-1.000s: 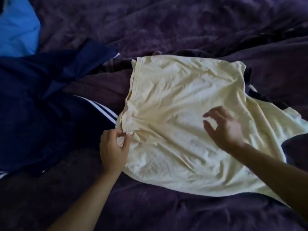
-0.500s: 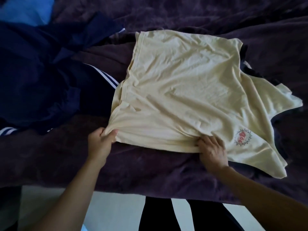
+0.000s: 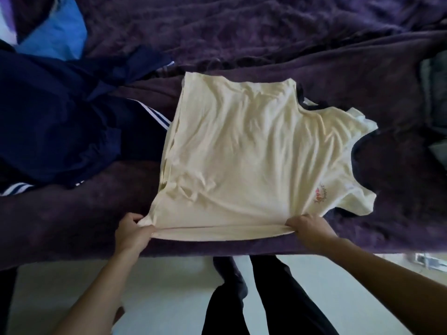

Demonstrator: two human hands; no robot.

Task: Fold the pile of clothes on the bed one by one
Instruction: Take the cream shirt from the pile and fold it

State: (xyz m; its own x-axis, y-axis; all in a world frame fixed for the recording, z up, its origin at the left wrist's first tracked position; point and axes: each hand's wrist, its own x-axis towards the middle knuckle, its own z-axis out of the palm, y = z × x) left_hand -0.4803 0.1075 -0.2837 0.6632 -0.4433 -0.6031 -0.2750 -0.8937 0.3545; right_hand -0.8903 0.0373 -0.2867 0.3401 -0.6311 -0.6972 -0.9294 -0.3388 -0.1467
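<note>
Pale-yellow sleeveless shirt of soft fabric is lying spread flat on the dark purple blanket, near the bed's front edge, and I am watching both hands holding its nearest side. The left hand is pinching the hem corner, with thumb and curled fingers closing on a bunch of cloth. The right hand is gripping the same edge further right, just below the small red printed logo, with its fingers curling over the fabric. Between them the edge is pulling taut and rolling slightly.

To the left, a navy garment with white stripes is lying crumpled just beside the shirt's hem, with a bright blue cloth behind it. A dark garment is peeking out from under the shirt's far corner. Below the bed I am seeing dark trouser legs standing on a pale floor.
</note>
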